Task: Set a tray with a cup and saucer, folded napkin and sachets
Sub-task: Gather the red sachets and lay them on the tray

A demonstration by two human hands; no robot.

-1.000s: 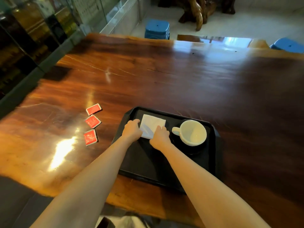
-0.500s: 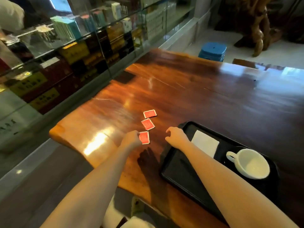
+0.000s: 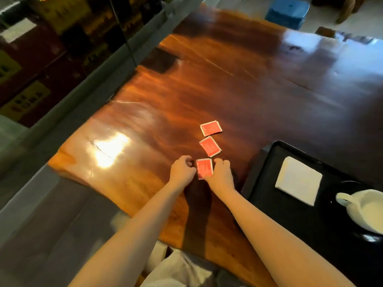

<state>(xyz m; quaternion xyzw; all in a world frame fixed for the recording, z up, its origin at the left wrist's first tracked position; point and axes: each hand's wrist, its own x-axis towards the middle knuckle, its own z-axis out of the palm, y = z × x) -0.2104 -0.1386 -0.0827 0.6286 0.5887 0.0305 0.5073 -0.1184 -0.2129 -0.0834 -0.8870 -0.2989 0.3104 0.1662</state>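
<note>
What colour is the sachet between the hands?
Red with a thin white edge: the sachet, seen in the head view.

Worktop: polished wood, high gloss, strong glare, visible grain. Tray: black, smooth, plastic-looking, slight sheen. Napkin: white, matt paper. Cup: white glazed ceramic, glossy. Sachets: red, white-edged, flat, faintly shiny. Stool: blue plastic.

No text can be read. The three red sachets near the table's left edge carry faint pale print, too blurred to make out. The yellow labels behind the glass beside the table show dark marks, also illegible.
</note>
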